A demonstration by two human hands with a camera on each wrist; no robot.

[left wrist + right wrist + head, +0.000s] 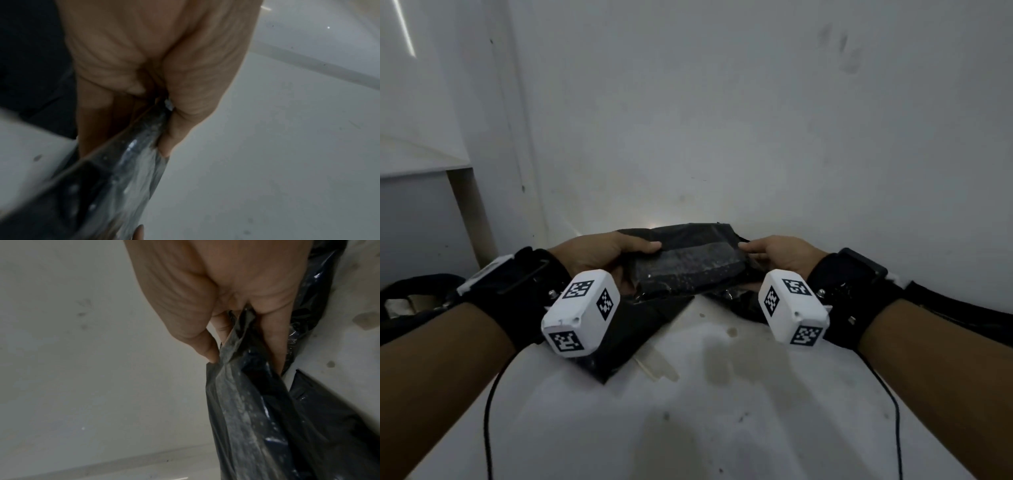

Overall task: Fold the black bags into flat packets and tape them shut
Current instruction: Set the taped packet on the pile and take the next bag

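Surface: white tabletop [722, 428], stained and smudged, pushed against a white wall [722, 102]; I'm working at the far edge so the wall backs the work.
Task thing: black bag packet [688, 263], already folded into a flattish block, held just above the table at 12 o'clock from my body, between both hands.
Left hand: left hand [599, 253] clamped on the packet's 9 o'clock end, thumb on top, fingers under. Wrist cam confirms the plastic is squeezed between thumb and fingers [180, 113]. My read: the pinch keeps the folds from springing open.
Right hand: right hand [777, 255] clamped on the 3 o'clock end, same way; thumb [207, 352] on one face, fingers on the other. Holding both ends keeps it taut and flat, I think.
Loose plastic: more black bag material [640, 329] lies on the table below the packet, toward 6-7 o'clock. Can't tell if it's a tail of the same bag or a separate one.
Tape: none visible in any view.
Stage: fold looks about done, taping not yet started, imo.
Next: needs one hand freed for tape while the other pins the fold.
Risk: slick plastic, folds may unroll if either grip eases.
Other: wrist cams w/ marker cubes [582, 311] and cables [489, 411] trail toward 6 o'clock.
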